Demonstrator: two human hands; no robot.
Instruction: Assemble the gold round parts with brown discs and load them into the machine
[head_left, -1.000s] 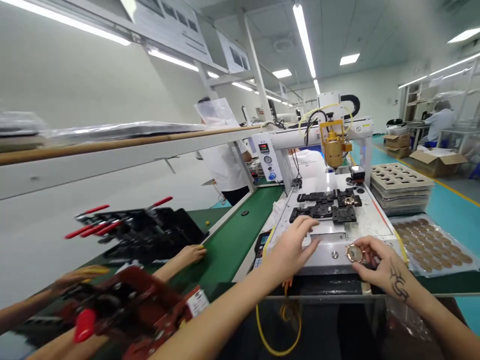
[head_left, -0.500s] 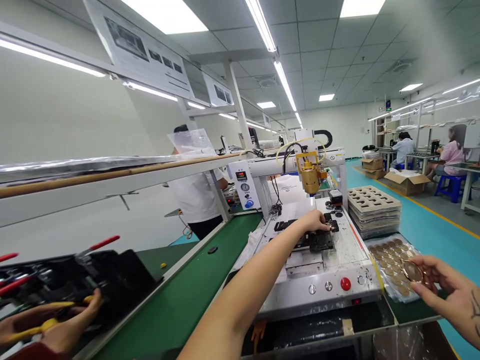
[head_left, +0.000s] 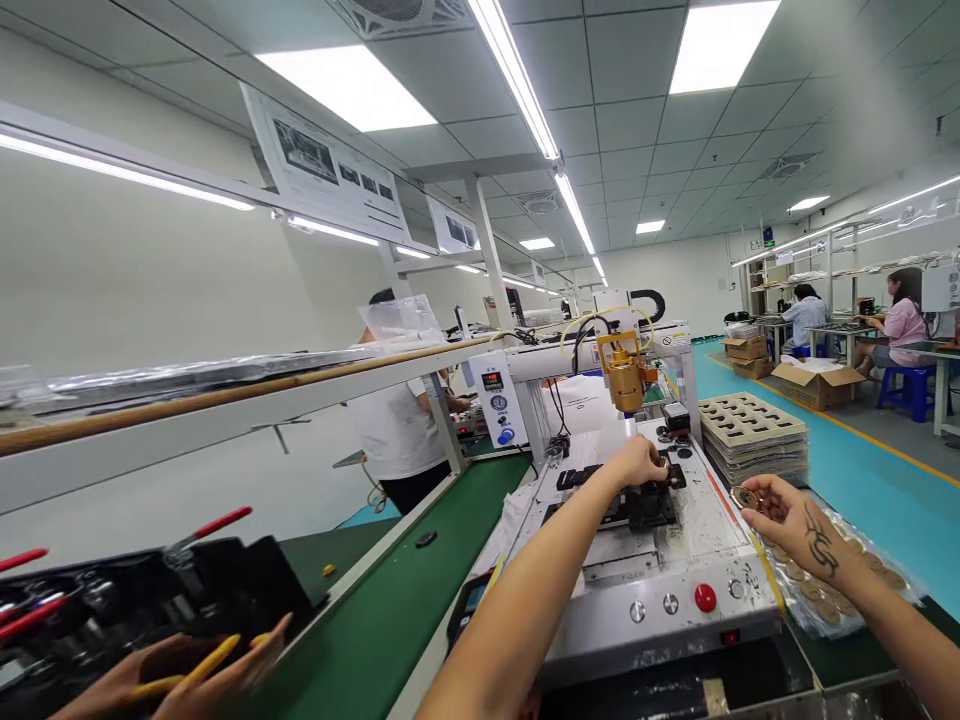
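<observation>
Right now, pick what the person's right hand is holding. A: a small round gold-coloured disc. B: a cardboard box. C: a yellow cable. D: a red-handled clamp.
A: the right hand pinches a small round gold-coloured disc at its fingertips, just off the right edge of the white machine bed, above the bag of similar discs.
</observation>
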